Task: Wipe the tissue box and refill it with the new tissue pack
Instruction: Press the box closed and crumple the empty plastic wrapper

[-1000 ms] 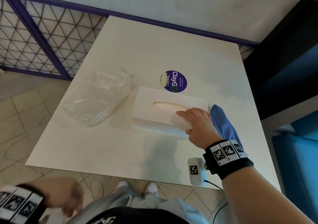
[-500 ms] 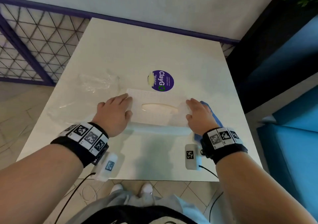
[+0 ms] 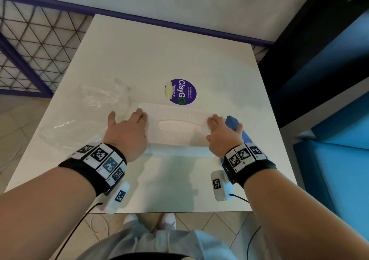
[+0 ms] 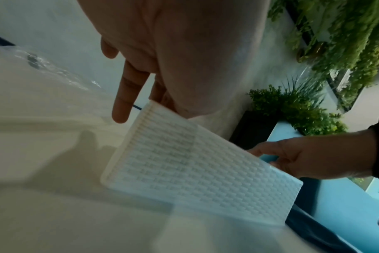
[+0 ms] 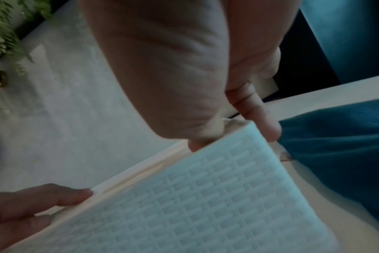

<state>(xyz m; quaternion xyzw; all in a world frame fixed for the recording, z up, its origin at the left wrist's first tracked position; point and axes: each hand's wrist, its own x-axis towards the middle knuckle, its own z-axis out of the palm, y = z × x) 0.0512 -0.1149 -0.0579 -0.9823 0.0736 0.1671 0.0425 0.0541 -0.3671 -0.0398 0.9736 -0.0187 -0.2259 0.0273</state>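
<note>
The white tissue box, woven-pattern lid w/ oval slot, is set on the white worktop, near its front-centre. It is gripped at both short ends: the left hand is curled round the left end, fingers on the lid edge, thumb spread out to the side; the right hand is curled round the right end. In the left wrist view the box is seen tilted, one finger pointing down beside it. A blue cloth lies just beside the box on the right, partly hidden under the right hand. Crumpled clear plastic wrap lies to the left. A purple round sticker is seen just behind the box.
</note>
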